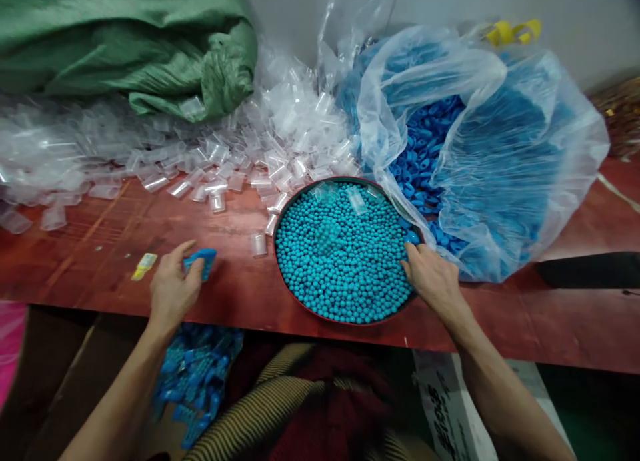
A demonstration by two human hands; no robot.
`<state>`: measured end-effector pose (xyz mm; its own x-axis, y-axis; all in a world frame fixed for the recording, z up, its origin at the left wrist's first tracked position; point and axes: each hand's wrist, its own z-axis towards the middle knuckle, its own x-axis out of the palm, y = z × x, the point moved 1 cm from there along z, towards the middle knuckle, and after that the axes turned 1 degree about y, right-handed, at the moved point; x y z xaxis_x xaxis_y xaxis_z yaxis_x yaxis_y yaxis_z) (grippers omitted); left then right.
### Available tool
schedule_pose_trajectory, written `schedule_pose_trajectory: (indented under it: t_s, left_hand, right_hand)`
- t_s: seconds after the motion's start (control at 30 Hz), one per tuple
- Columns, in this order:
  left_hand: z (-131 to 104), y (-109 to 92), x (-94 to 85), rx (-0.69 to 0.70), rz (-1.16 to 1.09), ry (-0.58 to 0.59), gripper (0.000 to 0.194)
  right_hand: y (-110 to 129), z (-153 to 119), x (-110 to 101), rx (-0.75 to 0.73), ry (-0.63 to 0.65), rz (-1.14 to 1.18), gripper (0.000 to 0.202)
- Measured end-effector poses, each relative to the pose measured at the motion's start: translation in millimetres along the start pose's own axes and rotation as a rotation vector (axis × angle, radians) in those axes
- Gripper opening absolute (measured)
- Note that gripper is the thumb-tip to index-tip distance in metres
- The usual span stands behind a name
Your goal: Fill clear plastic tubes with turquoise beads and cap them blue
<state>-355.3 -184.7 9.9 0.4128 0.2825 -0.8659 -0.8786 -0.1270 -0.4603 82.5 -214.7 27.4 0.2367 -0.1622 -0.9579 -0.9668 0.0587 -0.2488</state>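
My left hand (175,281) is closed on a small blue plastic piece (203,262) above the red table, thumb and fingers pinching it. Over the right rim of a round tray (276,247), my right hand (431,271) has its fingers curled at a blue cap-like piece (412,237). Small turquoise beads (345,274) fill the tray. A clear plastic tube (356,201) lies on top of them near the far side. Beside my right hand, a clear plastic bag (500,154) holds many blue pointed caps (425,147), some spilling from its mouth.
Clear plastic tubes (280,167) are heaped along the back of the red table (230,281), beneath a green sack (125,41). A yellow-and-white wrapper (145,266) lies left of my left hand. Below the front edge are finished-looking blue pieces (195,374) and a white carton (450,407).
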Motion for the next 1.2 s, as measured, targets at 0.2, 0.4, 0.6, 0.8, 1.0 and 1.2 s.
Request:
schedule_pose_trajectory:
  t_s: [0.2, 0.4, 0.6, 0.8, 1.0, 1.2]
  left_hand:
    - [-8.8, -62.2, 22.4, 0.284, -0.047, -0.030, 0.030]
    - [-20.9, -156.4, 84.2, 0.486, -0.200, 0.419, 0.028]
    - [-21.3, -176.2, 109.6, 0.467, -0.095, 0.537, 0.037]
    - [-19.8, -178.4, 113.4, 0.420, -0.182, 0.572, 0.037]
    - [-18.6, -180.6, 115.1, 0.418, -0.228, 0.597, 0.032]
    - [-19.5, -179.5, 115.9, 0.338, -0.207, 0.613, 0.031]
  right_hand:
    - [3.3, 9.7, 6.2, -0.126, 0.119, -0.043, 0.019]
    - [37.1, 24.8, -2.1, -0.282, 0.149, 0.137, 0.017]
    - [38.9, 29.8, 3.3, -0.353, 0.060, 0.016, 0.008]
    - [50.3, 38.5, 1.7, -0.251, -0.064, 0.267, 0.020]
    - [78.2, 49.7, 5.5, -0.393, -0.138, 0.420, 0.027]
    - [73.9, 42.4, 19.9, -0.465, -0.026, 0.507, 0.043]
